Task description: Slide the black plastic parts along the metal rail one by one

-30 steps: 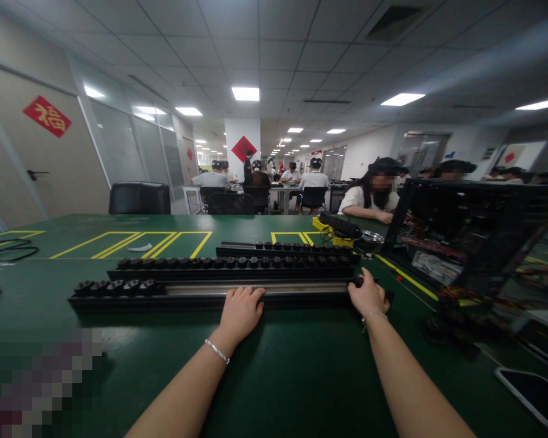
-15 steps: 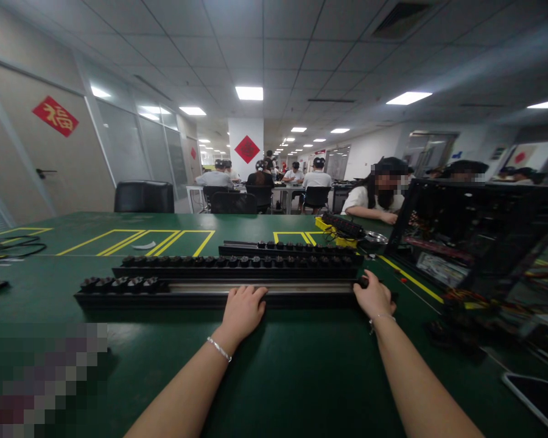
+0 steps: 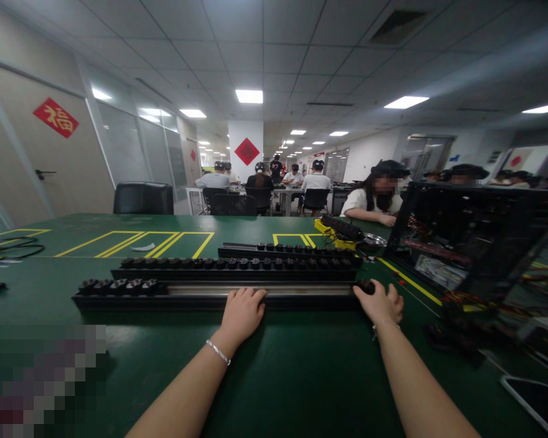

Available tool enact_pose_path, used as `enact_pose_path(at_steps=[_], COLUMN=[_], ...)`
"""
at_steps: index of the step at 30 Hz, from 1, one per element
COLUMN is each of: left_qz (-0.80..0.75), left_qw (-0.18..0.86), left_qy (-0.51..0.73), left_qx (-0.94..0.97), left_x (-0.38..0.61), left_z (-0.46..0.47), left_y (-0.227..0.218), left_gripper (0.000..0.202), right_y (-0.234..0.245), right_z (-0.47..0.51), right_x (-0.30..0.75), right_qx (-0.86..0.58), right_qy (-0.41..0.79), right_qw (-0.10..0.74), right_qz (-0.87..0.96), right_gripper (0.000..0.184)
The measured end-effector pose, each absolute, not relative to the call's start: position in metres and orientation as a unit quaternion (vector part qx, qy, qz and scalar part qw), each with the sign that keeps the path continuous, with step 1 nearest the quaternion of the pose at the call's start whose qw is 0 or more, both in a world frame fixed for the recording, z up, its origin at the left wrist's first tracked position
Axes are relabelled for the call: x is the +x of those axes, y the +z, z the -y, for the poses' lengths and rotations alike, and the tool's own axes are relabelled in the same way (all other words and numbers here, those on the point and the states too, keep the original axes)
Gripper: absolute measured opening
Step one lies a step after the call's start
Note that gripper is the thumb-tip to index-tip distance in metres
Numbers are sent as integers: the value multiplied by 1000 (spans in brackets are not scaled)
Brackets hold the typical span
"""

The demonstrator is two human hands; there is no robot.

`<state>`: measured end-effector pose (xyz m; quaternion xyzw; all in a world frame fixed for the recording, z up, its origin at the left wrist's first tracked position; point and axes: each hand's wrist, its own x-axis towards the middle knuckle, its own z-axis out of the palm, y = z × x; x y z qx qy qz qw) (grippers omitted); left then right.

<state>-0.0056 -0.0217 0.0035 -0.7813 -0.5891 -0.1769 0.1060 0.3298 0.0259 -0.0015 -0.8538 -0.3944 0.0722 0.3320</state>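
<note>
A long black power track (image 3: 265, 301) lies crosswise in front of me, with a pale metallic strip along its top. Several black track sockets (image 3: 119, 286) sit at its left end. My left hand (image 3: 243, 313) holds the track near its middle, fingers bent over the top edge. At the track's right end, my right hand (image 3: 380, 303) has a round black track socket (image 3: 364, 286) between thumb and index finger, while the other fingers are spread. Whether that socket is seated in the track, I cannot tell. Behind lies a second track (image 3: 237, 265) lined with sockets.
A third track (image 3: 242, 249) lies farther back. An open computer case (image 3: 470, 237) with loose cables stands at right, and a phone-like device (image 3: 536, 398) lies near the right edge. A co-worker (image 3: 374, 194) sits across the green table (image 3: 301, 377). Black cables (image 3: 13, 246) lie at left.
My right hand has turned and shifted slightly right; its fingers are more spread, so more of the socket shows. My left hand stays in place on the track.
</note>
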Motion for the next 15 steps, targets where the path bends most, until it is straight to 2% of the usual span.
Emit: enact_pose_path(at_steps=[15], left_qz=[589], left_qw=[105], left_qy=[-184], left_qx=[-780], left_x=[-5], left_z=[21], left_y=[3], left_gripper=[30], right_y=[9], right_z=[-23], right_x=[329], right_qx=[-850], right_qy=[116], right_qw=[356], right_qz=[371], right_gripper=[57])
